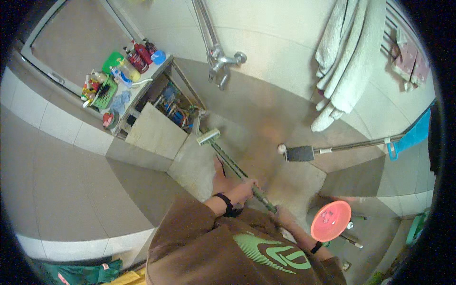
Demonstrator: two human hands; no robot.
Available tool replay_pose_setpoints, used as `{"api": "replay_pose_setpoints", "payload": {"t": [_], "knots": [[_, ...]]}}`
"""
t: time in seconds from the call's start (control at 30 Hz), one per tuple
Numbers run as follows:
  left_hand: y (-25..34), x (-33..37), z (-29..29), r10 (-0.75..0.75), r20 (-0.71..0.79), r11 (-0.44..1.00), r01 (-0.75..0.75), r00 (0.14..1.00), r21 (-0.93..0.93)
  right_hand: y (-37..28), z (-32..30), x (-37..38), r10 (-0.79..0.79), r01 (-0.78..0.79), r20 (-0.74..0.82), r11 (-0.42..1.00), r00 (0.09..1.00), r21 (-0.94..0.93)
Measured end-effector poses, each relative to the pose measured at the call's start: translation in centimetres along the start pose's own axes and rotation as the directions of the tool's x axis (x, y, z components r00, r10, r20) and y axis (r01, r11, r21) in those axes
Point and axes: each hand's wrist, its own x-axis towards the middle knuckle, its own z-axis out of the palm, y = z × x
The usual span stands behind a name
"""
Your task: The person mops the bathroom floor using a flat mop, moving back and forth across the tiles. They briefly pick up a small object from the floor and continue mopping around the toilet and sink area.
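Observation:
Both of my hands are wrapped round the green pole of a mop point(231, 164), which slants from my waist up to the left. My left hand point(245, 189) grips partway along the pole, with a dark band on its wrist. Closer to my body, my right hand point(284, 217) closes round the pole's near end; its fingers are partly hidden. The mop's pale, block-shaped head point(209, 137) is at the tiled floor beside the cabinet, and what touches under it cannot be seen. A bare foot point(220, 175) shows left of the pole.
At left, a counter point(156, 66) carries bottles and a green basket point(103, 93); a loose panel point(156, 131) leans below. A shower mixer point(222, 61) and white towels point(349, 61) are on the far wall. Right stand a dark-headed brush point(300, 153) and a pink basin point(331, 221).

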Motion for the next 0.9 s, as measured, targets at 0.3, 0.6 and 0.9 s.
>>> {"api": "replay_pose_setpoints", "payload": {"t": [0.3, 0.6, 0.9], "knots": [[-8.1, 0.4, -1.4, -0.220, -0.018, 0.599, 0.120, 0.975, -0.792, -5.4, 5.0, 7.0, 0.189, -0.188, 0.018, 0.981, 0.982, -0.042], [-11.1, 4.9, 3.9, -0.453, 0.036, -0.009, 0.036, 0.891, -0.999, -10.1, -0.3, 5.8, 0.211, -0.200, 0.028, 0.955, 0.977, -0.217], [-13.7, 5.2, -11.1, -0.409, -0.344, 0.890, 0.286, 0.845, -0.354, -17.1, -7.5, -0.4, 0.293, -0.267, 0.107, 0.941, 0.950, -0.210]]}}
